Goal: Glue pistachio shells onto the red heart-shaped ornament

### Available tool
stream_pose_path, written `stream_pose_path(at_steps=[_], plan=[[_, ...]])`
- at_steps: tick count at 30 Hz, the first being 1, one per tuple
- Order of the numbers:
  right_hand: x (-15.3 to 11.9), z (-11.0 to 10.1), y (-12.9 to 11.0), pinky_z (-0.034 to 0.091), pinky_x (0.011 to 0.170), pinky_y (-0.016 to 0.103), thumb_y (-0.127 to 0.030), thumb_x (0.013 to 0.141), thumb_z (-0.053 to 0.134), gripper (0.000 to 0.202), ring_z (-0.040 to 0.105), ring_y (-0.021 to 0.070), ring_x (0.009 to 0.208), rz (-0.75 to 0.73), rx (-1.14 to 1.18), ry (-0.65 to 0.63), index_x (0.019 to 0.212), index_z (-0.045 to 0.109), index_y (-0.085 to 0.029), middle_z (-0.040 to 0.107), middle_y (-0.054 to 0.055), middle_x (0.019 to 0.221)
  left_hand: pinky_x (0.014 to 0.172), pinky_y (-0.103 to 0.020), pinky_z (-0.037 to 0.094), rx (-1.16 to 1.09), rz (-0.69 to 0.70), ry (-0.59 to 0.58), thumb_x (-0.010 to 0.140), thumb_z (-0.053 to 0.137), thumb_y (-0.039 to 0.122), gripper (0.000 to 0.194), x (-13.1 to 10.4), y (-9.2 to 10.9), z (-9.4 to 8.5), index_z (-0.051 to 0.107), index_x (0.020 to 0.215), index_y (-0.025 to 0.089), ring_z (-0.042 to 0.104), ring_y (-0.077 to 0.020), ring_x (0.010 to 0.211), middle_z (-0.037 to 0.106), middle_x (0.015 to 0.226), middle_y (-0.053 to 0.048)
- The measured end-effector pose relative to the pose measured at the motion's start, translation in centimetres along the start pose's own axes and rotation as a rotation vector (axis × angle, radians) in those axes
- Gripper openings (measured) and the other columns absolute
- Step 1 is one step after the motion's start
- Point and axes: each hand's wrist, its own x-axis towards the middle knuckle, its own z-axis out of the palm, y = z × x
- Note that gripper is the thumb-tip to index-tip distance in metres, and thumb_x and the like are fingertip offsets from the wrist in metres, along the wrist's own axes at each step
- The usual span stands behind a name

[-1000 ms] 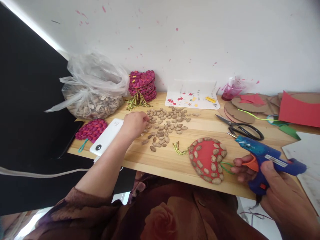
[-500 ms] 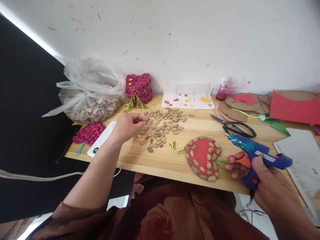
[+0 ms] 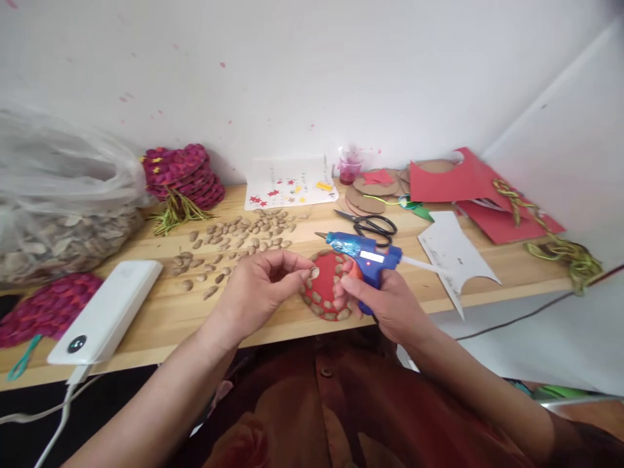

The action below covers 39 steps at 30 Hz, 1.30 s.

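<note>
My left hand [image 3: 266, 286] pinches a small pale nut shell [image 3: 314, 272] between thumb and fingertips, over the left side of a red cardboard piece [image 3: 325, 278]. That piece lies near the table's front edge, with tan shells fixed around its border; the hands and tool hide part of it. In my right hand [image 3: 380, 299] is a blue glue gun [image 3: 373, 260], held by its handle with fingers at the orange trigger. Its nozzle points left above the red piece, and a glue stick [image 3: 419, 264] sticks out behind. Loose nut shells [image 3: 248, 227] lie scattered to the left.
Black scissors [image 3: 373, 226] lie behind the glue gun. A white power bank [image 3: 107, 312], a purple shell-covered piece [image 3: 53, 305] and a plastic bag of shells [image 3: 63, 234] sit left. Red card [image 3: 439, 185], white card [image 3: 453, 247] and a pink-stained cup [image 3: 350, 170] stand toward the right and back.
My left hand has moved from the loose shells to the red piece, now showing a shell in its fingertips. The glue gun has come over that piece. The view has turned right.
</note>
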Motion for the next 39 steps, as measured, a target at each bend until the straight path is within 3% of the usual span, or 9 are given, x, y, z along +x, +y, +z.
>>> stream_pose_path(at_steps=[4, 8, 12, 20, 30, 39], plan=[[-0.1, 0.4, 0.1, 0.047, 0.049, 0.023, -0.038, 0.079, 0.078, 0.022, 0.062, 0.0125, 0.054, -0.023, -0.057, -0.009, 0.092, 0.072, -0.021, 0.069, -0.003, 0.064, 0.068, -0.027, 0.061, -0.05, 0.028, -0.048, 0.081, 0.073, 0.032, 0.014, -0.6, 0.1, 3.0, 0.076, 0.088, 0.02, 0.072, -0.0164, 0.07, 0.078, 0.082, -0.002], [-0.4, 0.1, 0.3, 0.047, 0.05, 0.024, -0.032, 0.077, 0.077, 0.016, 0.056, 0.0111, 0.053, -0.039, -0.048, 0.051, 0.082, 0.067, -0.02, 0.062, -0.006, 0.06, 0.07, -0.025, 0.062, -0.107, 0.07, -0.066, 0.084, 0.072, 0.028, 0.012, -1.3, 0.0, 4.4, 0.077, 0.09, 0.018, 0.074, -0.0157, 0.073, 0.08, 0.085, -0.003], [-0.6, -0.1, 0.3, 0.047, 0.051, 0.025, -0.03, 0.076, 0.076, 0.017, 0.053, 0.0102, 0.053, -0.036, -0.052, 0.071, 0.085, 0.065, -0.02, 0.06, -0.007, 0.063, 0.08, -0.024, 0.062, -0.183, 0.073, -0.086, 0.084, 0.074, 0.027, 0.016, -1.5, -0.5, 4.8, 0.078, 0.098, 0.019, 0.076, -0.0166, 0.084, 0.081, 0.096, -0.003], [-0.8, -0.3, 0.5, 0.046, 0.051, 0.026, -0.029, 0.075, 0.076, 0.028, 0.052, 0.0096, 0.052, -0.033, -0.052, 0.066, 0.098, 0.061, -0.022, 0.062, -0.008, 0.069, 0.068, -0.024, 0.064, -0.248, 0.09, -0.028, 0.081, 0.076, 0.02, 0.01, -1.8, -0.5, 5.4, 0.08, 0.091, 0.017, 0.076, -0.0162, 0.071, 0.081, 0.086, -0.002], [-0.9, -0.4, 0.8, 0.045, 0.05, 0.025, -0.028, 0.075, 0.074, 0.024, 0.051, 0.0086, 0.051, -0.021, -0.069, 0.059, 0.094, 0.061, -0.021, 0.06, -0.008, 0.066, 0.073, -0.023, 0.063, -0.268, 0.052, -0.056, 0.083, 0.076, 0.023, 0.01, -2.2, -1.1, 6.0, 0.076, 0.09, 0.016, 0.075, -0.0147, 0.073, 0.08, 0.082, -0.002], [-1.2, -0.4, 0.5, 0.043, 0.049, 0.024, -0.025, 0.074, 0.073, 0.012, 0.051, 0.0082, 0.051, 0.021, -0.093, 0.052, 0.078, 0.064, -0.019, 0.059, -0.006, 0.062, 0.074, -0.023, 0.061, -0.171, 0.084, -0.037, 0.083, 0.076, 0.024, 0.01, -2.6, -1.1, 5.8, 0.077, 0.091, 0.018, 0.074, -0.0147, 0.075, 0.079, 0.083, -0.002]])
